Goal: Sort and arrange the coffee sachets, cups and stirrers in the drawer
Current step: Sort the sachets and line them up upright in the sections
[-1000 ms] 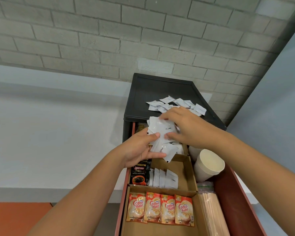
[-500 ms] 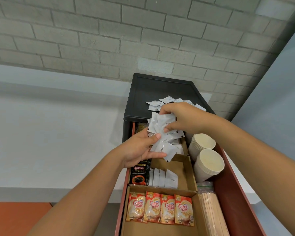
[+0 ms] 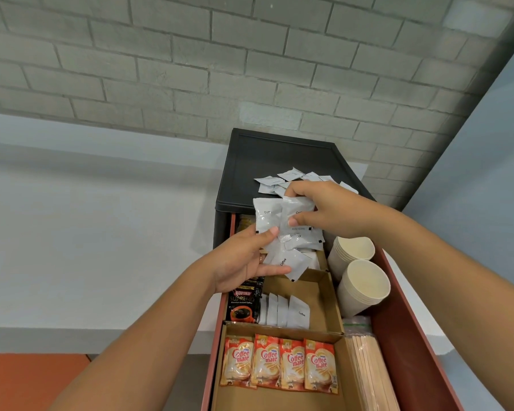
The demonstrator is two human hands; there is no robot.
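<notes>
Item: one bundle of white coffee sachets (image 3: 272,225). They are glossy rectangular packets with small black "Coffee" print and black corner marks, and they are fanned unevenly.

Location: we find it held above the rear of the open drawer (image 3: 410,336), just in front of the black cabinet top (image 3: 279,152).

Left hand (image 3: 241,259): the thumb presses on the face of the lower packets and the fingers lie beneath them, clamping the bundle.

Right hand (image 3: 336,212): the thumb and curled fingers pinch the uppermost sachet (image 3: 298,210) at its right side.

Also in the drawer, we list:
- standing white sachets (image 3: 288,311)
- Kopiko sachets (image 3: 244,304)
- Coffee-mate sachets (image 3: 279,363)
- paper cups (image 3: 362,284)
- wooden stirrers (image 3: 371,378)

On the cabinet top: loose white sachets (image 3: 279,180).
</notes>
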